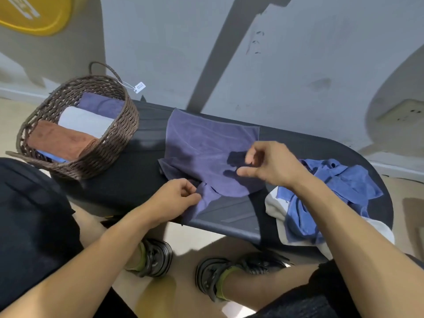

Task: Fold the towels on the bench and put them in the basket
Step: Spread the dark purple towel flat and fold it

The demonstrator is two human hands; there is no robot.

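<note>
Purple towel: While it lies spread on the bench, we see the purple towel [206, 152] near the middle of the picture, with its near corner bunched up and hanging a little over the front edge.
Left hand: We see the left hand [177, 195] at about 7 o'clock from the towel's middle, with thumb and fingers pinching the bunched corner.
Right hand: We see the right hand [267, 165] at 3 o'clock from the towel's middle, held over the cloth. Its fingers are curled and close together, but we cannot tell if they pinch any cloth. Its shadow falls on the towel.
Blue towel: We see a crumpled blue towel [332, 193] at 4 o'clock from the purple one, lying on a white towel [278, 212] at the right end of the bench.
Basket: We see the brown woven basket [114, 143] at 9 o'clock from the purple towel, sitting on the left end of the bench. A small white tag [139, 87] hangs from its handle.
In the basket: We see folded towels side by side, a rust brown one [60, 140] nearest us, a white one [86, 121] behind it, a purple one [101, 104] at the back, and a bit of light blue [52, 157] under the brown one.
Bench: We see a dark bench [229, 214] with rounded ends, set against a grey wall [183, 42].
Below: At 6 o'clock we see two feet in dark sandals [158, 258] and green socks on a pale floor.
</note>
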